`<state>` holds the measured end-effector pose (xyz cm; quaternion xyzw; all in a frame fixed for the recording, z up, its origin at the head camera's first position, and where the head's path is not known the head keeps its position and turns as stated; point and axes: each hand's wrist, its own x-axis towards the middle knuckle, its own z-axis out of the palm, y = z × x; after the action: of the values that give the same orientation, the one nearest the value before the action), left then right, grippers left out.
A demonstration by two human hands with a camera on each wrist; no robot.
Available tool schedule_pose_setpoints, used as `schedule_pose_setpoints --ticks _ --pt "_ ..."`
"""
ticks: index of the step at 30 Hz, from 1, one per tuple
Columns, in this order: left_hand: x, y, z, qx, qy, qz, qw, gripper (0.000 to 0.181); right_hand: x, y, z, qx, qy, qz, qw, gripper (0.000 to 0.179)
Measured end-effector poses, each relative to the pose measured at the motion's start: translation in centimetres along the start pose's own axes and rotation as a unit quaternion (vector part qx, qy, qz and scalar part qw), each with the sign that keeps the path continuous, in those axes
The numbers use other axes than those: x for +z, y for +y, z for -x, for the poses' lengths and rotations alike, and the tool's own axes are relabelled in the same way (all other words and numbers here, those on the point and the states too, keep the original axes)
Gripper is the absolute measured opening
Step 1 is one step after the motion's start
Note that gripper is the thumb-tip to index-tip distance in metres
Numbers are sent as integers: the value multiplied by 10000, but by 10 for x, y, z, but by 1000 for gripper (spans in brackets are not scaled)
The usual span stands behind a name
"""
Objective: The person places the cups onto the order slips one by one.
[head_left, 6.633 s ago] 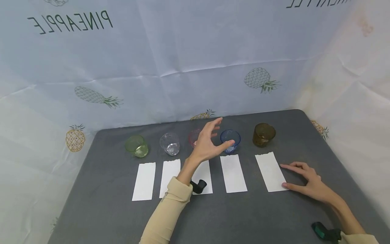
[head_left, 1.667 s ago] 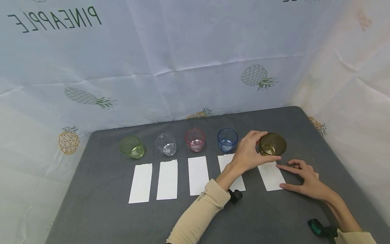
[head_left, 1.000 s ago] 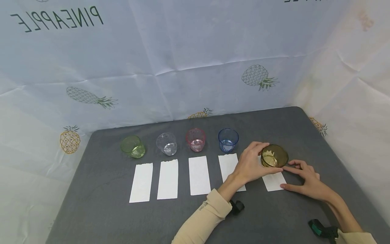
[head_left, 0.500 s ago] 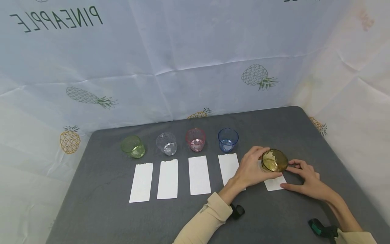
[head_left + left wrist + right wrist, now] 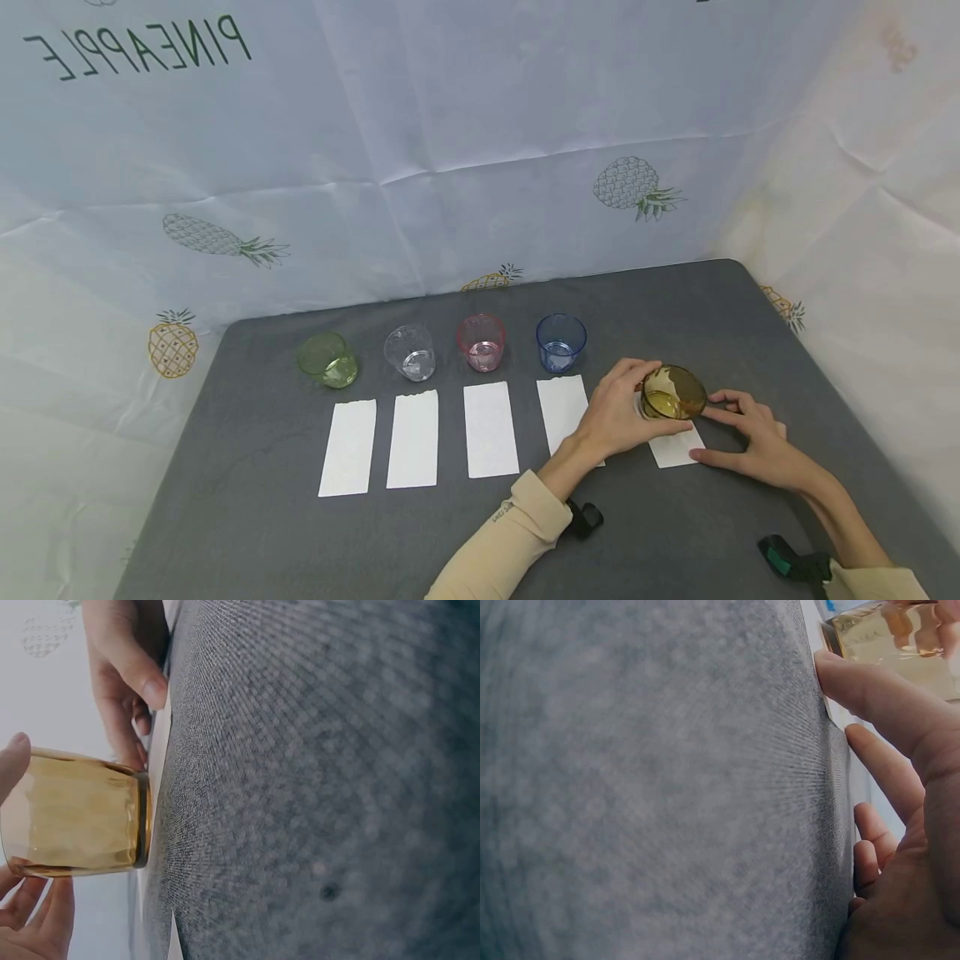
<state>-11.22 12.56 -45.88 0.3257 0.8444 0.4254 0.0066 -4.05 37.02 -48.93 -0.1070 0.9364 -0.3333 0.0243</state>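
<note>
My left hand [image 5: 618, 412] grips an amber glass [image 5: 673, 393] between thumb and fingers, over the far part of the rightmost white paper strip [image 5: 673, 452]. In the left wrist view the amber glass [image 5: 82, 814] shows its thick base close over the paper. My right hand [image 5: 768, 446] lies at the right side of that strip, thumb and index finger extended, fingertips at the paper's edge. In the right wrist view the index finger [image 5: 885, 761] and thumb rest at the paper, with the glass just beyond. The glass hides the strip's far end.
Behind the other strips stand a blue glass [image 5: 560, 343], a pink glass [image 5: 482, 343], a clear glass [image 5: 410, 353] and a green glass [image 5: 327, 360]. Several white paper strips [image 5: 491, 429] lie in a row on the grey table [image 5: 262, 533]. A pineapple-print curtain borders the table.
My left hand, open in the air earlier, took hold of the amber glass behind the rightmost strip and brought it nearer, over the paper. My right hand stayed at the strip's edge.
</note>
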Motion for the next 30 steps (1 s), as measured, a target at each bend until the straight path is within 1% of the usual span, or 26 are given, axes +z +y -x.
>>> schedule_pose_setpoints --ticks 4,10,14,24,30 --pt "0 -1 0 -37 -42 -58 10000 85 0 0 -1 -18 -6 -15 10000 66" --pt "1 0 -1 -51 -173 -84 9998 84 0 -2 -1 118 -115 -42 9999 65" --pt "2 2 -1 -128 -241 -66 9996 83 0 -2 1 147 -109 -14 9998 64" --pt "3 4 -1 -207 -233 -114 9995 83 -1 -2 1 213 -114 -13 9997 67" --pt "1 4 0 -217 -216 -97 9995 83 2 -3 2 178 7 43 9998 67"
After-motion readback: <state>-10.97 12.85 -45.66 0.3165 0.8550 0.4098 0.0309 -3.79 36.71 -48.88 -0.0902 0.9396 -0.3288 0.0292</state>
